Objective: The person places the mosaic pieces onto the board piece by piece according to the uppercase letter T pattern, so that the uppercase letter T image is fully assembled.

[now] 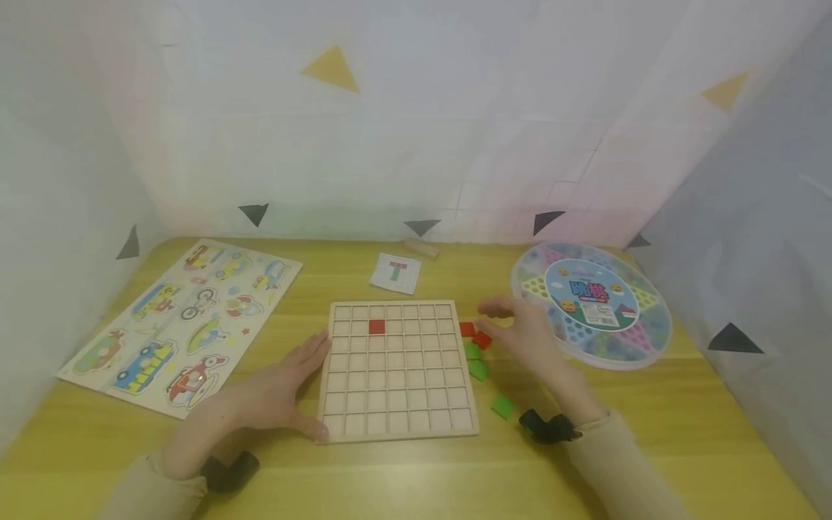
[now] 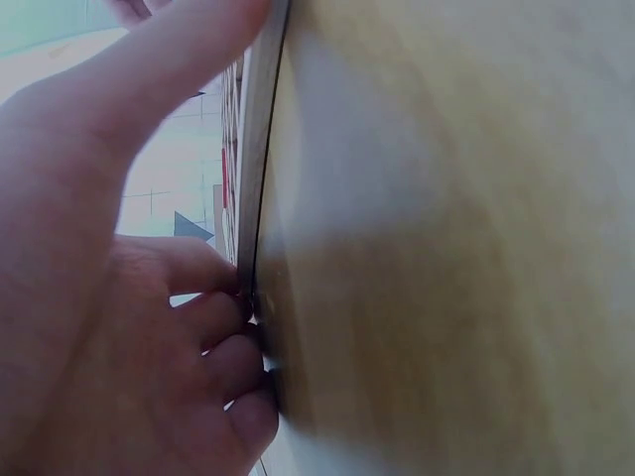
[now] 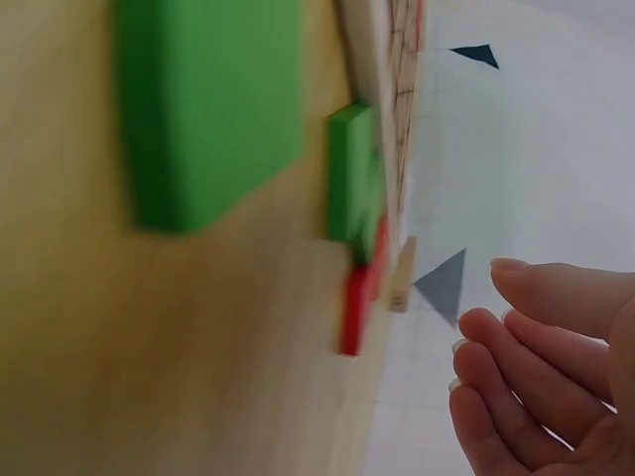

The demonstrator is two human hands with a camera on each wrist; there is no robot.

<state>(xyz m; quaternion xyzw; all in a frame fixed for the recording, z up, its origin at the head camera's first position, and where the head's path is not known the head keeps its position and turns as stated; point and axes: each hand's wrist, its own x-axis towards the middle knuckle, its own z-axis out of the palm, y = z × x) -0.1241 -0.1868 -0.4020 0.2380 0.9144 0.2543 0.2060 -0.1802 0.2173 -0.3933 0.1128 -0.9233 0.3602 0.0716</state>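
A wooden grid board (image 1: 399,437) lies flat with one red square tile (image 1: 376,327) in a cell of its second row, third column. Along its left edge rests my left hand (image 1: 276,386), thumb at the near corner and fingers farther up the side. Just right of the board, my right hand (image 1: 523,336) hovers near two loose red tiles (image 1: 482,340), its thumb and fingers apart with nothing between them. Several green tiles (image 1: 503,406) lie nearer me; in the right wrist view a green tile (image 3: 228,99) looms large beside the board's edge.
A paper card (image 1: 383,278) with a red and green T pattern lies behind the board, near a small wooden block (image 1: 421,248). At left is a vehicle puzzle board (image 1: 247,343); at right, a round Chinese checkers set (image 1: 656,325). White walls enclose the wooden table (image 1: 416,484).
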